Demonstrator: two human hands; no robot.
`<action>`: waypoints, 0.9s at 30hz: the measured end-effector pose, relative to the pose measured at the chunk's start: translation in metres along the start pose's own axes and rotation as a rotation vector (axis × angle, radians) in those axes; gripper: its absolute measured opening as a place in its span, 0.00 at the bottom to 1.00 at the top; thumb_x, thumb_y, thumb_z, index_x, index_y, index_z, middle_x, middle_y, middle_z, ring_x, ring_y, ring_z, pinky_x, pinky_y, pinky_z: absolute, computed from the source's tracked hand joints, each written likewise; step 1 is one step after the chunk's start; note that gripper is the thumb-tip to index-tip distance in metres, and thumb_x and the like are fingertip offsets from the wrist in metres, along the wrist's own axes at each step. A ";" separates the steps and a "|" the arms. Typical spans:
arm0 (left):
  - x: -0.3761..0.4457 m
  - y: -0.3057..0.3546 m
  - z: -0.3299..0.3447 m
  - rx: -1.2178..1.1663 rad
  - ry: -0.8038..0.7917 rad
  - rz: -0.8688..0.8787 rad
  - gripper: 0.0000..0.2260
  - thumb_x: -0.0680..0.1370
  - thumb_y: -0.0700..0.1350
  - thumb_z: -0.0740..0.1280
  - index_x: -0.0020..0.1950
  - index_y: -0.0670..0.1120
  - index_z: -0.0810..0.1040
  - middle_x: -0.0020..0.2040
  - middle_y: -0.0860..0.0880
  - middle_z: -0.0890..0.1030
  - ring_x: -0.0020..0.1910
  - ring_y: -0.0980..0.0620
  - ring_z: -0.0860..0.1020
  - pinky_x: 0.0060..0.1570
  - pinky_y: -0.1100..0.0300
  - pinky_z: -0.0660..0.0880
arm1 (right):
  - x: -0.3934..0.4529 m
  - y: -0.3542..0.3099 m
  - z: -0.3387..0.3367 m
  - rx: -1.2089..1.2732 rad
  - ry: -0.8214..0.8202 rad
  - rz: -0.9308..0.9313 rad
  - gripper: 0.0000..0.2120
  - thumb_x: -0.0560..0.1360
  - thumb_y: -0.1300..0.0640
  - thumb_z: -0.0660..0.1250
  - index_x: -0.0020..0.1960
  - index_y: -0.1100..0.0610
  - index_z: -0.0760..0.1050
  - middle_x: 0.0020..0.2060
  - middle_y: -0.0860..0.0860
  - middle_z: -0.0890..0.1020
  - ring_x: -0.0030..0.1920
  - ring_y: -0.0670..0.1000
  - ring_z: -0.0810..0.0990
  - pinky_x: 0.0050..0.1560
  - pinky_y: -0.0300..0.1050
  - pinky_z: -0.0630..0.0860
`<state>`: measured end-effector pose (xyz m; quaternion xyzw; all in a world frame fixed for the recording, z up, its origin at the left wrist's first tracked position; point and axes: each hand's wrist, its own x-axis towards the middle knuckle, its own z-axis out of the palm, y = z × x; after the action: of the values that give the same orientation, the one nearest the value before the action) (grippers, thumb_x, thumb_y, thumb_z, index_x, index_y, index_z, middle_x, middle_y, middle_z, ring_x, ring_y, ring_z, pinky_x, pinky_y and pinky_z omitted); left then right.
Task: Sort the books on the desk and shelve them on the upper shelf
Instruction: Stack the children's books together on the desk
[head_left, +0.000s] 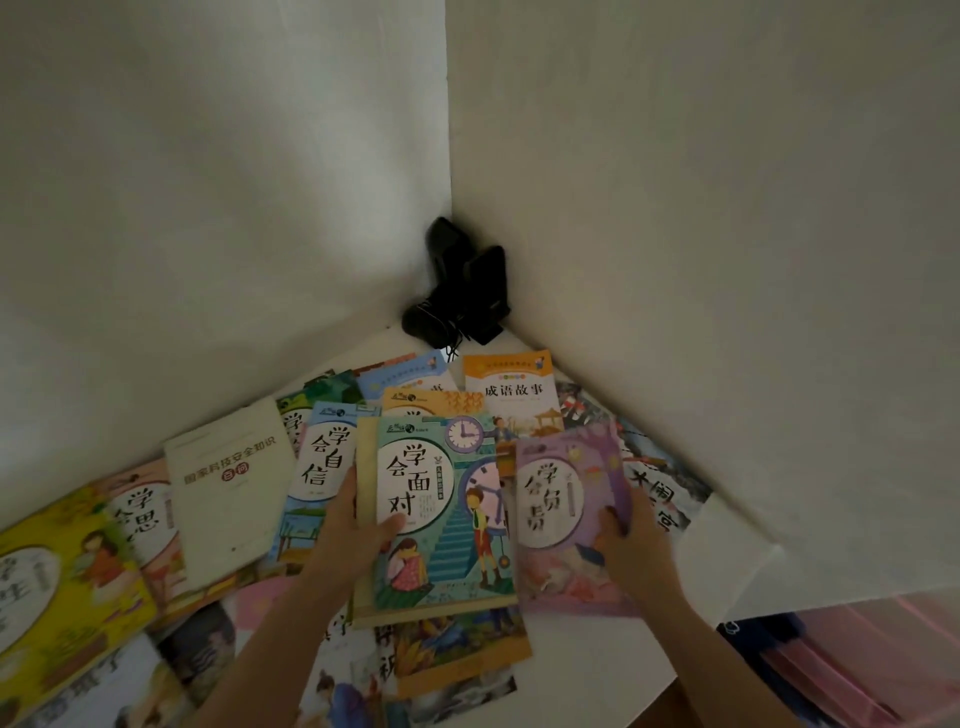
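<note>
Several children's books lie spread over a white desk in a corner. My left hand grips the left edge of a teal book with a clock and stairs on its cover, thumb on the cover; it tops a small stack. My right hand pinches the right edge of a purple book, which is blurred and lies just right of the teal one. Around them lie a blue book, a white book, an orange book and a yellow book. No shelf is in view.
Two white walls meet behind the desk. A black device with cables stands in the corner. The desk's right edge drops off to pink and dark things below. More picture books lie near the front edge.
</note>
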<state>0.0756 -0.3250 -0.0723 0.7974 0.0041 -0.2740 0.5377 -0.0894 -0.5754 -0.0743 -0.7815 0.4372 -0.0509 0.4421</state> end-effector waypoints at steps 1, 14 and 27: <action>0.001 -0.001 0.000 -0.004 -0.009 -0.002 0.36 0.74 0.37 0.72 0.76 0.54 0.58 0.69 0.47 0.71 0.63 0.44 0.74 0.55 0.46 0.79 | -0.001 -0.011 -0.012 0.025 0.030 -0.073 0.10 0.80 0.59 0.62 0.61 0.54 0.69 0.45 0.53 0.80 0.43 0.59 0.80 0.38 0.51 0.78; -0.005 -0.021 -0.019 -0.246 0.070 -0.247 0.44 0.56 0.68 0.78 0.68 0.52 0.73 0.61 0.50 0.80 0.56 0.45 0.80 0.56 0.44 0.78 | -0.016 -0.061 0.086 -0.040 -0.206 -0.099 0.20 0.76 0.47 0.68 0.61 0.61 0.75 0.52 0.57 0.75 0.50 0.56 0.75 0.52 0.54 0.78; -0.022 0.007 0.021 0.114 0.003 -0.046 0.41 0.62 0.50 0.81 0.64 0.50 0.57 0.53 0.54 0.73 0.47 0.56 0.75 0.34 0.72 0.73 | -0.023 -0.025 0.069 0.401 -0.434 0.014 0.18 0.72 0.43 0.69 0.55 0.54 0.79 0.44 0.53 0.86 0.47 0.56 0.84 0.44 0.49 0.81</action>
<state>0.0496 -0.3392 -0.0620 0.8270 0.0075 -0.2847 0.4848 -0.0555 -0.5079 -0.0908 -0.6681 0.3192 0.0351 0.6712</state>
